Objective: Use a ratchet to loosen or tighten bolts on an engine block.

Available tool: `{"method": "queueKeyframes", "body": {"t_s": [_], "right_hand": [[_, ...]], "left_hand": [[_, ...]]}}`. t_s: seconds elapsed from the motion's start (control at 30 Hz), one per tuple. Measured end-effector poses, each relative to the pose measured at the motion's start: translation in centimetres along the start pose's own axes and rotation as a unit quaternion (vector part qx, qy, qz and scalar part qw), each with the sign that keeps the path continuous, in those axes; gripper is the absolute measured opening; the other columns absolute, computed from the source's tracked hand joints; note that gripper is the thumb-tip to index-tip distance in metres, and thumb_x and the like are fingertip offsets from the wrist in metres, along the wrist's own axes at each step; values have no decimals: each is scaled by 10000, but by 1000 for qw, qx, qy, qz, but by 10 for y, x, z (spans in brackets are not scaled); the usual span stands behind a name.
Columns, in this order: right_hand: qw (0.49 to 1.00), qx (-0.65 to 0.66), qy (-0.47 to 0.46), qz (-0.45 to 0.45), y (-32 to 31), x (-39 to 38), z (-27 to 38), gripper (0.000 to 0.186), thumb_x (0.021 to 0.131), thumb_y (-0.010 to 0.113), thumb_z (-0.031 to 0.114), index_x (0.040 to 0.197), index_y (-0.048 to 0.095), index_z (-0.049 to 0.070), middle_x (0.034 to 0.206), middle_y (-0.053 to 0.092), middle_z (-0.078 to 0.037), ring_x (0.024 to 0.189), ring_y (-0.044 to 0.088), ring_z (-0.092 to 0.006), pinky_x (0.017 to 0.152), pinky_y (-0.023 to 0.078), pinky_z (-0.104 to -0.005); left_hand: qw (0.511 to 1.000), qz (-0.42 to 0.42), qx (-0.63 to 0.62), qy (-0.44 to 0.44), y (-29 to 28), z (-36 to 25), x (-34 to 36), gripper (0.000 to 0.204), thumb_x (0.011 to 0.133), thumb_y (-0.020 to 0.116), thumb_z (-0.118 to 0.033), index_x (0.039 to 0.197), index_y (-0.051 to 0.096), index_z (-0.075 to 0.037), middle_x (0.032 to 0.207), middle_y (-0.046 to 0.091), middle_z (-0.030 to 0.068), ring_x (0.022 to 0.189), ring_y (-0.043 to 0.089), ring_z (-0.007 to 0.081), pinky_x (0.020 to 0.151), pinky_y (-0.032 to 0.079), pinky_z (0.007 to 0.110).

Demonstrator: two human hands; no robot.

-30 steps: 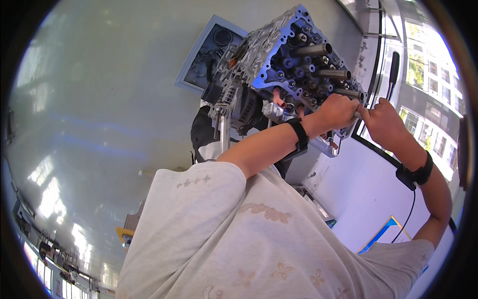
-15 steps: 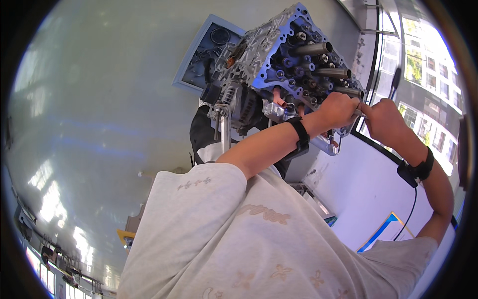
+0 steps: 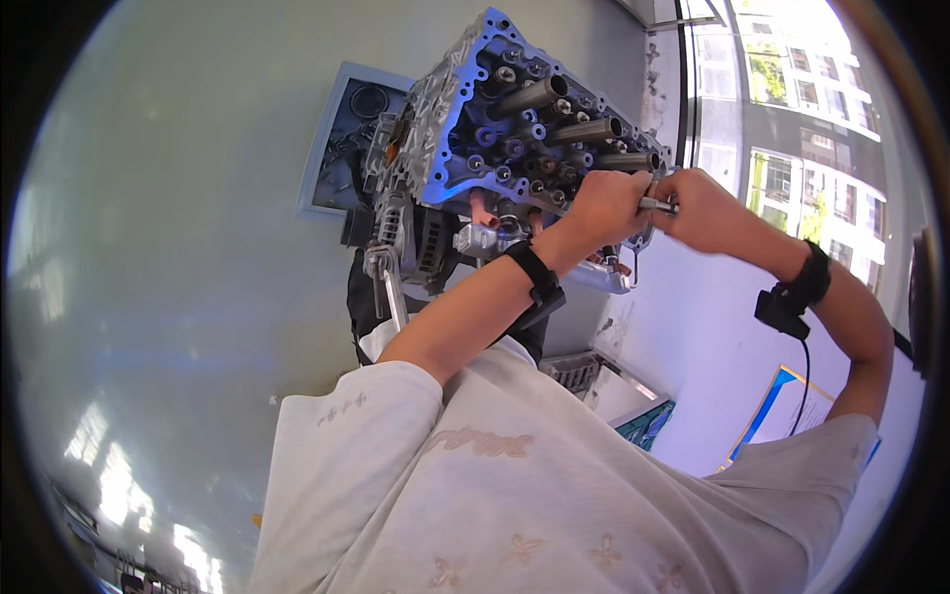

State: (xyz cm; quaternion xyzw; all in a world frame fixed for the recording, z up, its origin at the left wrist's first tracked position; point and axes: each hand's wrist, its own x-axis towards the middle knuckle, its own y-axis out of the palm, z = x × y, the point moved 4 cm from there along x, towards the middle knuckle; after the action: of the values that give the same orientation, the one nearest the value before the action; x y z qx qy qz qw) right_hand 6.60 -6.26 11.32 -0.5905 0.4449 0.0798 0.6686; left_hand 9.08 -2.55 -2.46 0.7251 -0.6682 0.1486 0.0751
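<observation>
T-shirt: I see cream, short-sleeved, tan flower motifs
Left wristband: black
Right wristband: black, with boxy module, thin black cable

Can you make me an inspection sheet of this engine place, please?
Surface: glossy grey floor, shiny in patches.
Job's things: silvery metal engine with protruding round grey metal tubes; slim silvery metal rod.
Clutter: grey-rimmed rectangular tray holding dark parts, partly hidden by the engine.
Hands: bare left hand closed on the rod; bare right hand curled at its other end, grip unclear.
Cables: thin black cable below the right wrist's black band.
Surroundings: bright glass window, white wall.
</observation>
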Motion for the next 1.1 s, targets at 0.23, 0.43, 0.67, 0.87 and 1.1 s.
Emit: {"method": "queueKeyframes", "body": {"t_s": [0.23, 0.43, 0.67, 0.87, 1.1], "right_hand": [[974, 193, 56, 108, -2, 4, 2, 237, 813, 634, 204, 950, 605, 13, 606, 584, -127, 561, 595, -303, 619, 490, -403], [988, -60, -136, -42, -17, -4, -5, 301, 742, 665, 118, 1032, 599, 68, 655, 616, -89, 618, 611, -306, 712, 459, -403], [975, 184, 129, 3, 3, -5, -7, 278, 770, 649, 99, 1017, 566, 3, 604, 554, -46, 481, 536, -193, 515, 441, -350], [966, 214, 109, 92, 0, -7, -13, 331, 792, 610, 81, 1114, 573, 13, 617, 588, -116, 520, 601, -205, 483, 461, -330], [996, -50, -66, -27, 3, -2, -3, 348, 693, 601, 4, 1039, 640, 2, 674, 629, -188, 651, 657, -281, 665, 517, -384]], "left_hand": [[999, 36, 6, -24, 3, 4, 3, 134, 765, 637, -174, 850, 622, -72, 692, 632, 179, 704, 635, 382, 642, 509, 468], [1000, 6, 5, -16, 6, 9, 8, 151, 751, 661, -164, 859, 615, -69, 700, 641, 164, 709, 643, 373, 650, 511, 465], [998, -16, -58, 11, 0, 0, 1, 207, 737, 695, -189, 889, 631, -64, 717, 647, 165, 706, 645, 374, 610, 518, 411], [999, -15, -21, -21, 5, 3, 5, 126, 753, 688, -149, 837, 620, -83, 689, 630, 176, 711, 638, 380, 637, 507, 467], [1000, -21, -3, -16, 4, 2, 5, 118, 769, 672, -144, 839, 607, -74, 713, 633, 190, 715, 634, 395, 632, 503, 457]]}}
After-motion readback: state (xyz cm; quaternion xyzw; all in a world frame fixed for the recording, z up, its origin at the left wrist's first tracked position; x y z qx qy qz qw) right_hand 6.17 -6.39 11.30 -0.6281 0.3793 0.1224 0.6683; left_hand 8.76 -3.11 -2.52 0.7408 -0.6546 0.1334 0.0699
